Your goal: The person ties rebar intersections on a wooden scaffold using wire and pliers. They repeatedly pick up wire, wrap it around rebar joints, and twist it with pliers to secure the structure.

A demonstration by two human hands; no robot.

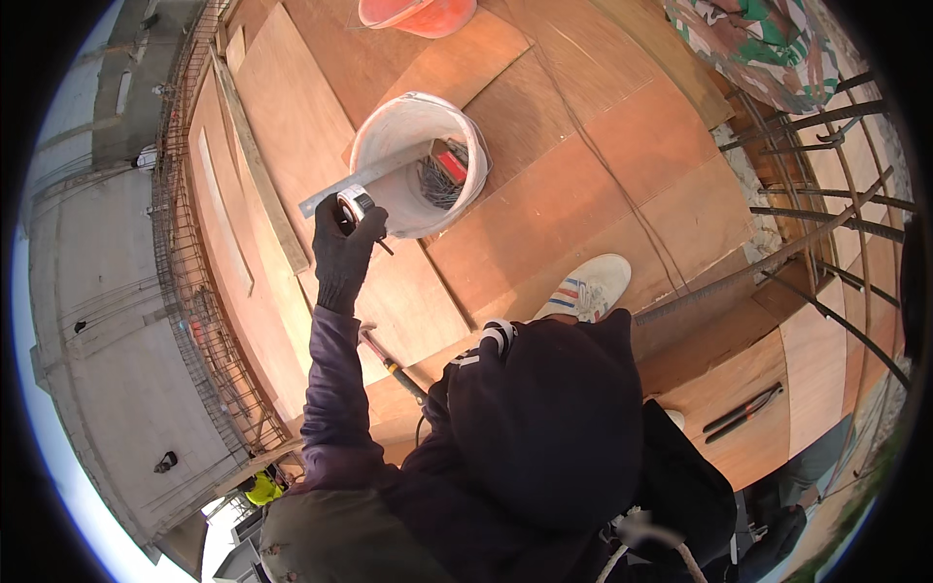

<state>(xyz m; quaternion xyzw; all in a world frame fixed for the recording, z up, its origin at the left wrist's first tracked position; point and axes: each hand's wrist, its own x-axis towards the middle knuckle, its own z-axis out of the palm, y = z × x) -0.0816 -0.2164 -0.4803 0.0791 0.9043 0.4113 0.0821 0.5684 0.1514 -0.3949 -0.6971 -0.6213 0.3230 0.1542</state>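
My left hand (342, 257), in a black glove, is closed around a tape measure (355, 202) with a pale, shiny case. A thin dark stick-like piece (385, 247) pokes out beside the fingers; what it is I cannot tell. Just beyond the hand stands a whitish bucket (374, 131). Inside it are loose nails (439, 187), a red box (451, 165) and a metal square (389, 162), whose blade sticks out over the rim near my glove. Beside my body shows a hammer (389, 367), its lower end covered by dark clothing. My right hand is out of sight.
Plywood sheets (622, 185) form the floor. A red bucket (418, 15) is at the far edge, a camouflage cloth (763, 49) far right. Bare rebar (826, 219) borders an opening on the right. Pliers or cutters (742, 412) lie lower right. Rebar mesh (209, 360) lines the left edge.
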